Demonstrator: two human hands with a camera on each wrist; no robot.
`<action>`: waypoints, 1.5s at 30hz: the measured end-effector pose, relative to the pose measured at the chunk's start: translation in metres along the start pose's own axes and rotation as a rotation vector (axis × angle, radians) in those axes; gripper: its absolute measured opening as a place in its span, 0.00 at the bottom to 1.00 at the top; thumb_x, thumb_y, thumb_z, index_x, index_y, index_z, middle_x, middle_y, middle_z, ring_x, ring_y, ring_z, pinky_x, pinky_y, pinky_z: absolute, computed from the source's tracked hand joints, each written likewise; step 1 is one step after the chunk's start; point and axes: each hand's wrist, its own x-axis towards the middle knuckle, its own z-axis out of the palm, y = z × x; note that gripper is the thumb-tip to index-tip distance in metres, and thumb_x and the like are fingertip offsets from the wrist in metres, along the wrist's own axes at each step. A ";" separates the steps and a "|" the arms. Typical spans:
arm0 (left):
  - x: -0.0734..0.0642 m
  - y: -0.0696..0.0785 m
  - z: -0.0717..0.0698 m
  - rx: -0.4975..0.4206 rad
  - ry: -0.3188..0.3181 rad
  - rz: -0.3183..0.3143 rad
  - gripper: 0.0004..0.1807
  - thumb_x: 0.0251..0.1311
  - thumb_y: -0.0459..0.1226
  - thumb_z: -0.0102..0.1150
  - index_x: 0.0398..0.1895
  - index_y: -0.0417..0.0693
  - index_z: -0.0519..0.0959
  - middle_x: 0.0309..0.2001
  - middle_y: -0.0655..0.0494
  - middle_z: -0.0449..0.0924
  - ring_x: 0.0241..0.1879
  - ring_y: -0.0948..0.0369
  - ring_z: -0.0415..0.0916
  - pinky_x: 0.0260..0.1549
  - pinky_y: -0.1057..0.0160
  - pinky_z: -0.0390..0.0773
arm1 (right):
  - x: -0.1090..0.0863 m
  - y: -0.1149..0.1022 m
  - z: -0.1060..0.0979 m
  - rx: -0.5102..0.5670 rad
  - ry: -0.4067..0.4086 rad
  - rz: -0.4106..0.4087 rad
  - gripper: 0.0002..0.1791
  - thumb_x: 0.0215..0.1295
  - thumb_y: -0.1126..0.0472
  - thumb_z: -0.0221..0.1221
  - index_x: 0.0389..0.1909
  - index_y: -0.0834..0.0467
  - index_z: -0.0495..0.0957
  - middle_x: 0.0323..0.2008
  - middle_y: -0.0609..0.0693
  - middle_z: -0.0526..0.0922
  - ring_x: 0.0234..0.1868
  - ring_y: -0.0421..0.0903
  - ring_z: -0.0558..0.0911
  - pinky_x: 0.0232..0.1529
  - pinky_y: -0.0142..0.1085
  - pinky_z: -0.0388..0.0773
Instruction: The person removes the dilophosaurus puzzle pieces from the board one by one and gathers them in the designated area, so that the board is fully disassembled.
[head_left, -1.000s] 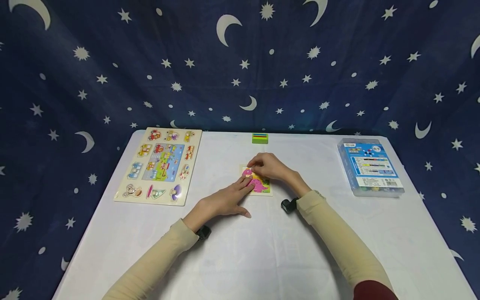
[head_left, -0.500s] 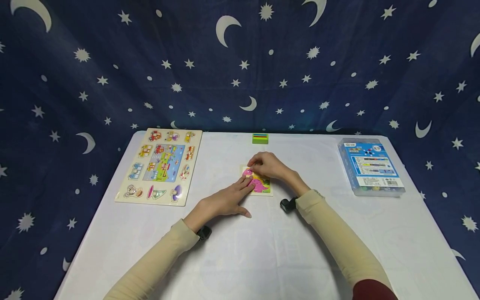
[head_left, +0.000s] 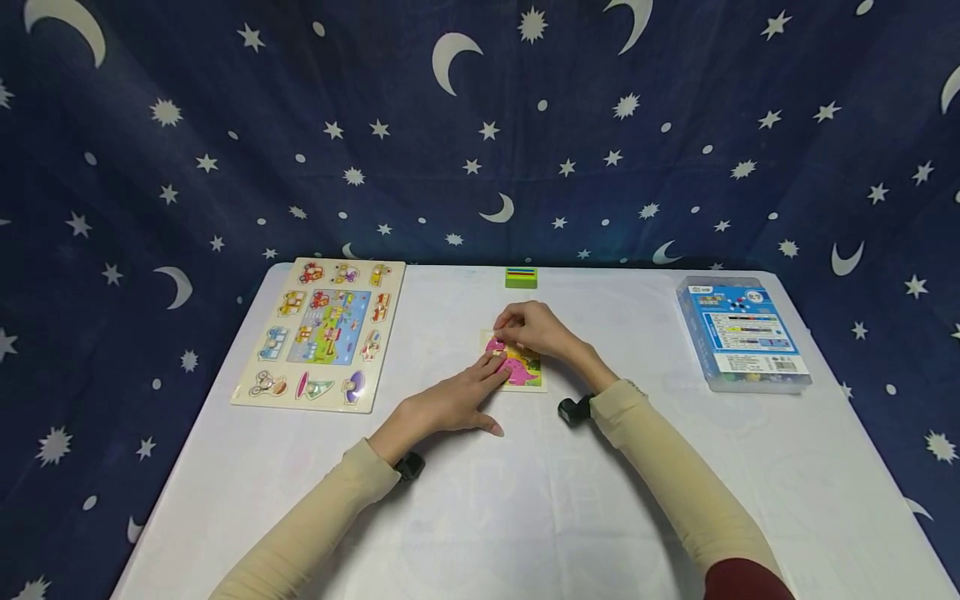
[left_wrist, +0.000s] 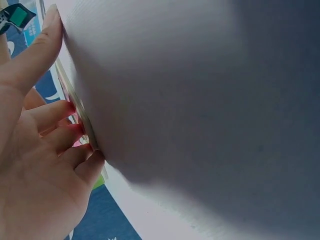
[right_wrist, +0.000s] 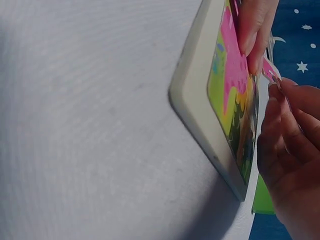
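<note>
A small wooden puzzle point(head_left: 534, 388) with a pink dinosaur picture lies near the middle of the table. My left hand point(head_left: 450, 403) rests its outstretched fingers on the puzzle's left part, thumb spread on the tablecloth. At the puzzle's upper edge my right hand point(head_left: 538, 330) pinches a pink puzzle piece point(right_wrist: 270, 70) between thumb and fingertips. That piece stands tilted up from the board in the right wrist view, where the board's pale rim point(right_wrist: 192, 95) is also visible. Fingers cover part of the picture. In the left wrist view, the left fingertips lie against the board's edge.
On the left lies a larger wooden knob puzzle board point(head_left: 318, 333) with vehicle pieces. A small green box point(head_left: 521, 278) stands at the table's far edge. To the right is a clear plastic case point(head_left: 742, 333) with a blue label. A starry dark blue curtain point(head_left: 480, 125) hangs behind.
My right hand has shifted slightly up and left, and the pink piece at its fingertips appears to tip up from the board. The left hand keeps its place on the puzzle.
</note>
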 end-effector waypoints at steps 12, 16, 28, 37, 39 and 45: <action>0.001 0.003 -0.001 0.016 -0.002 0.015 0.56 0.61 0.55 0.70 0.84 0.47 0.50 0.84 0.48 0.38 0.84 0.52 0.31 0.79 0.51 0.53 | -0.003 0.006 -0.006 0.036 0.027 0.007 0.10 0.71 0.58 0.64 0.48 0.56 0.89 0.38 0.50 0.89 0.33 0.44 0.79 0.35 0.32 0.77; 0.000 0.002 0.000 0.020 -0.002 0.016 0.55 0.61 0.55 0.70 0.84 0.47 0.50 0.85 0.49 0.38 0.84 0.52 0.31 0.79 0.51 0.54 | -0.005 0.007 -0.008 0.071 0.030 0.021 0.11 0.71 0.59 0.64 0.48 0.57 0.89 0.38 0.52 0.89 0.32 0.44 0.83 0.36 0.32 0.81; 0.001 0.002 -0.001 0.017 0.005 0.023 0.55 0.61 0.55 0.70 0.84 0.47 0.50 0.85 0.51 0.35 0.84 0.52 0.31 0.78 0.50 0.55 | -0.013 0.012 -0.019 0.188 0.016 0.033 0.11 0.72 0.62 0.63 0.49 0.62 0.87 0.38 0.57 0.90 0.31 0.47 0.88 0.37 0.38 0.87; 0.000 0.002 -0.001 0.009 0.001 0.016 0.56 0.60 0.55 0.70 0.84 0.47 0.50 0.85 0.52 0.35 0.84 0.52 0.30 0.79 0.49 0.54 | -0.022 0.021 -0.029 0.180 0.051 0.042 0.11 0.72 0.62 0.63 0.50 0.62 0.87 0.38 0.57 0.90 0.33 0.48 0.88 0.37 0.37 0.86; 0.000 0.002 -0.001 0.011 -0.001 0.014 0.55 0.60 0.55 0.70 0.84 0.47 0.50 0.85 0.52 0.35 0.84 0.52 0.30 0.78 0.49 0.54 | -0.024 0.023 -0.032 0.174 0.058 0.044 0.12 0.72 0.61 0.63 0.50 0.62 0.87 0.38 0.57 0.90 0.33 0.48 0.88 0.37 0.37 0.86; 0.001 0.003 0.000 0.030 -0.002 0.010 0.56 0.60 0.55 0.70 0.84 0.48 0.50 0.85 0.52 0.36 0.84 0.53 0.31 0.78 0.50 0.54 | -0.034 0.030 -0.041 0.160 0.087 0.074 0.12 0.71 0.60 0.64 0.50 0.62 0.87 0.37 0.57 0.90 0.33 0.49 0.87 0.37 0.38 0.85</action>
